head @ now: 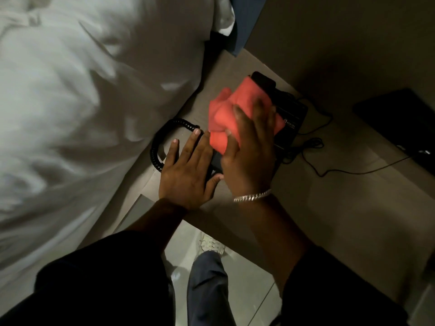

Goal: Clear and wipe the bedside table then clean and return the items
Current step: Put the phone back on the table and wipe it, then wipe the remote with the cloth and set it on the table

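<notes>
Now | right hand (249, 156) fingers clutch red cloth (231, 114) on telephone (288, 116) | left hand (186, 170) flat, released

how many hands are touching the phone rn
2: the left hand lies flat on the black phone near its coiled cord; the right hand presses a red cloth onto it.

White bedding (77, 109) fills the left side of the view, rumpled and creased, its edge lying beside the counter. A dark blue panel (247, 22) stands at the far end, next to a white pillow corner (224, 17). Pale floor tiles (244, 300) show at the near edge. A light-coloured shoe (211, 243) rests on the tiles, below a grey trouser leg (208, 288). The wall (353, 38) rises on the far right.
</notes>
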Tool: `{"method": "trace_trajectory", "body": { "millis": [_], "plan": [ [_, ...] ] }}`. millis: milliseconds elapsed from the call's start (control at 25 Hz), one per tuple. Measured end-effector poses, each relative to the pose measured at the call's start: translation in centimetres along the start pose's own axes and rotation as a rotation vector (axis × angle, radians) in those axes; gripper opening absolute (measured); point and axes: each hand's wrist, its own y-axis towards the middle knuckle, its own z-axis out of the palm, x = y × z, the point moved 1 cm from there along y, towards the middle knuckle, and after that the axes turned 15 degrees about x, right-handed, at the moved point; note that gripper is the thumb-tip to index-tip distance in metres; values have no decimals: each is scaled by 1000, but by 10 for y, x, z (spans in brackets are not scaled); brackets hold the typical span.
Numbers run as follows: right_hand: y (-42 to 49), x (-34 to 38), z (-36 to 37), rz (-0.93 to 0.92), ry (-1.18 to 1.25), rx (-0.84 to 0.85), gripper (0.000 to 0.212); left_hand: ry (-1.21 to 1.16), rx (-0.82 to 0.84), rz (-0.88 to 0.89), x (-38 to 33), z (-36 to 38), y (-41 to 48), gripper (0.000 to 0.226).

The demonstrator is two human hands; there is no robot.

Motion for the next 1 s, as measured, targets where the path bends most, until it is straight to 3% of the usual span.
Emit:
{"method": "trace_trajectory", "body": {
  "millis": [120,280,360,440,480,560,640,800,920,1000],
  "plan": [
    [-44,-6,9,-36,-47,91,50,-33,30,17,1,-1,2,79],
    [-87,-6,6,-48,-123,385,60,-109,94,34,-2,-14,-8,90],
    [-92,-3,-2,-57,-86,425,58,-122,196,84,1,-30,-13,94],
    [-94,12,-17,-62,-39,423,52,-299,269,112,6,-56,-31,100],
    [-95,22,-24,-85,-16,410,49,-508,264,105,9,-73,-43,101],
    [-97,50,-35,-180,50,353,52,-890,112,24,16,-108,-70,94],
    [-99,88,-42,-311,118,300,50,-986,-128,-77,28,-147,-104,79],
    [-103,170,-38,-561,222,234,59,-924,-543,-244,79,-213,-169,35],
    [-109,231,-20,-667,251,288,59,-799,-790,-495,135,-237,-211,25],
    [-111,266,-6,-702,250,326,56,-675,-826,-694,174,-240,-227,27]
  ]
}}
